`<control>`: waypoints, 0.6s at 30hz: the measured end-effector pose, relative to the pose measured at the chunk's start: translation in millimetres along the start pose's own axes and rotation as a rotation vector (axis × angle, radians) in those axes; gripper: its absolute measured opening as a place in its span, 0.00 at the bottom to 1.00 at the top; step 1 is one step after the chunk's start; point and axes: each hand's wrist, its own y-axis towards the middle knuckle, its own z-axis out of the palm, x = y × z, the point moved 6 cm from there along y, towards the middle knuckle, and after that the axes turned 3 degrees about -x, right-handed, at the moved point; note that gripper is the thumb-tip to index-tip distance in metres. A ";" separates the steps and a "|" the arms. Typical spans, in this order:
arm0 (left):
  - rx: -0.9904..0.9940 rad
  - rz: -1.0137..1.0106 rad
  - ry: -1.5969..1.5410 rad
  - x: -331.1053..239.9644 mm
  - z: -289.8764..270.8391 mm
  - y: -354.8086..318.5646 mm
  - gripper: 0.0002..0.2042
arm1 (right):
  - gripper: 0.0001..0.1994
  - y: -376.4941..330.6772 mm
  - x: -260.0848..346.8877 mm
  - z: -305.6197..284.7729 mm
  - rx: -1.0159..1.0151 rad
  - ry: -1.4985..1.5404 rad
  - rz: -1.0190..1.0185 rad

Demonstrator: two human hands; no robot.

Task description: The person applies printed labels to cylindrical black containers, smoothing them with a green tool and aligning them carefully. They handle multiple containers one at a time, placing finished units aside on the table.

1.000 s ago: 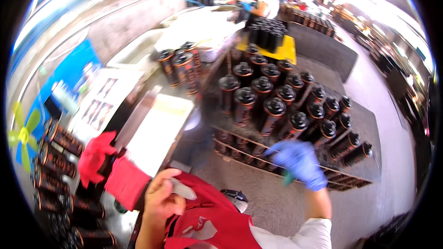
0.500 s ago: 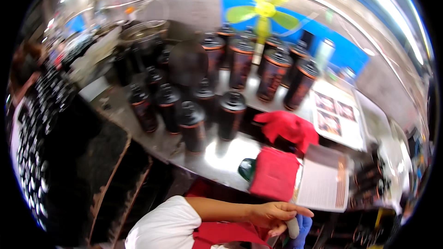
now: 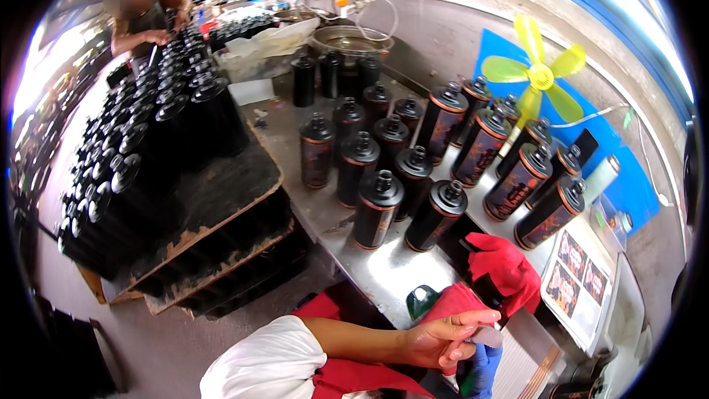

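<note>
At the lower middle, my bare left hand point(image 3: 437, 340) is partly curled, its index finger stretched over a small grey fingertip-shaped piece point(image 3: 487, 337). That piece sits against my right hand point(image 3: 484, 369), which wears a blue glove. Whether it covers a finger or is held between the hands, I cannot tell. The right hand's fingers are mostly hidden. Beneath the hands lies a folded red cloth point(image 3: 452, 301), beside a dark green rounded object point(image 3: 422, 301). Farther off on the metal table stand several black bottles point(image 3: 379, 210), some with orange-red printed patterns.
A crumpled red cloth point(image 3: 506, 270) lies near a printed picture sheet point(image 3: 580, 281). A yellow-green fan point(image 3: 541, 76) stands by the wall. On the left, a wooden-edged rack point(image 3: 221, 210) carries many black bottles. A metal basin point(image 3: 351, 39) sits behind; a person point(image 3: 140, 18) works at far left.
The view has swung left, bringing the bottle rack and the other person into sight. My hands stay together; the left hand has risen slightly, and the grey piece shows under its index finger.
</note>
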 end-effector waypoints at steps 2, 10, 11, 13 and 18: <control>0.011 0.035 -0.085 -10.8 12.2 -2.0 0.16 | 0.07 13.2 10.9 6.0 0.028 -0.252 -0.285; -0.257 0.644 1.062 -183.2 121.7 -26.5 0.12 | 0.04 40.1 55.7 72.1 0.176 -0.460 -0.236; -0.308 0.728 1.394 -221.9 147.1 -24.1 0.12 | 0.04 42.1 64.1 73.7 0.138 -0.435 -0.221; -0.428 1.077 1.907 -305.7 190.1 -19.4 0.10 | 0.04 51.1 76.8 73.0 0.113 -0.470 -0.194; -1.491 1.365 2.475 -570.0 187.9 -79.5 0.17 | 0.06 64.4 89.8 33.7 -0.121 -0.614 -0.129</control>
